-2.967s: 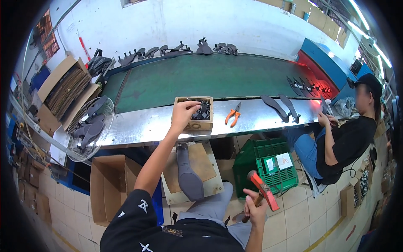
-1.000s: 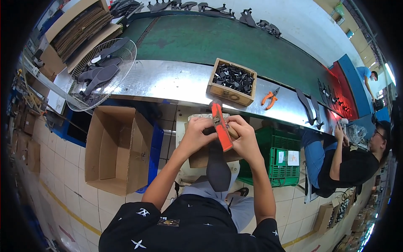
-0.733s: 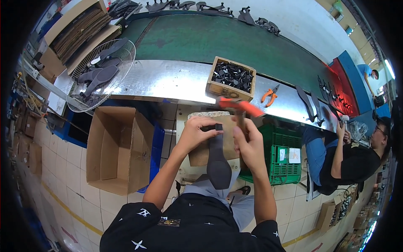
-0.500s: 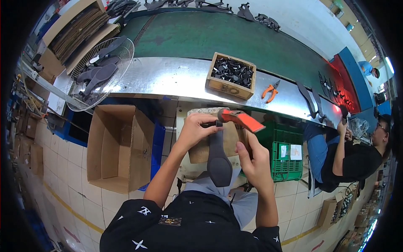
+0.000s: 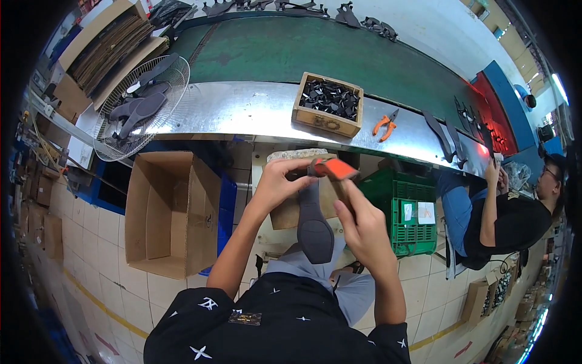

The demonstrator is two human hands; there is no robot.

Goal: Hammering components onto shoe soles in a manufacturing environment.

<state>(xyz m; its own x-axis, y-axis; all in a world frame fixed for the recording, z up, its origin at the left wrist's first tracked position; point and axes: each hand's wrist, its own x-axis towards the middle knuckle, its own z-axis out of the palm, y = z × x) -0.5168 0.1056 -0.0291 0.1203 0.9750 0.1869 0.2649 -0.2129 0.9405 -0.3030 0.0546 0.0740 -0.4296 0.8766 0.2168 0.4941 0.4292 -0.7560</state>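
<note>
My left hand is closed round the heel end of a dark grey shoe sole, whose broad toe end points toward my lap. In my right hand is a hammer with a red-orange head. That head lies over the heel end, right beside my left fingertips, and partly hides it; whether they touch I cannot tell. Below the sole's heel end is a block with a brown pad, between my knees and the bench.
On the metal bench stand a wooden box of small black pieces, orange-handled pliers and a wire basket of soles. A cardboard box is at left, a green crate at right. A co-worker sits far right.
The hammer head has moved left and its face has turned, now covering the heel end where a small black piece showed before. My right hand has shifted slightly with it.
</note>
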